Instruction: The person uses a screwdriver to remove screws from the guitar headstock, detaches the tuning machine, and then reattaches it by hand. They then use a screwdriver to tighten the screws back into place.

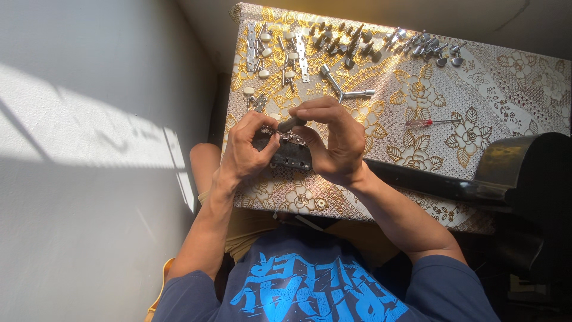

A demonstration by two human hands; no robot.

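Observation:
The black headstock [290, 154] of a dark guitar lies on a table with a gold floral cloth [494, 95]. My left hand [247, 149] grips the headstock's left side, thumb and fingers pinching at a small metal tuner part on it. My right hand [333, 140] is closed around a dark-handled screwdriver [291, 124], whose tip points down at the metal plate on the headstock. The guitar neck [429, 182] runs to the right toward the black body [524, 164].
Several loose metal tuning pegs and plates [333, 42] lie in rows along the far side of the cloth. A Y-shaped metal wrench [342, 89] and a red-handled screwdriver [429, 123] rest beyond my hands. A pale wall [89, 149] stands left.

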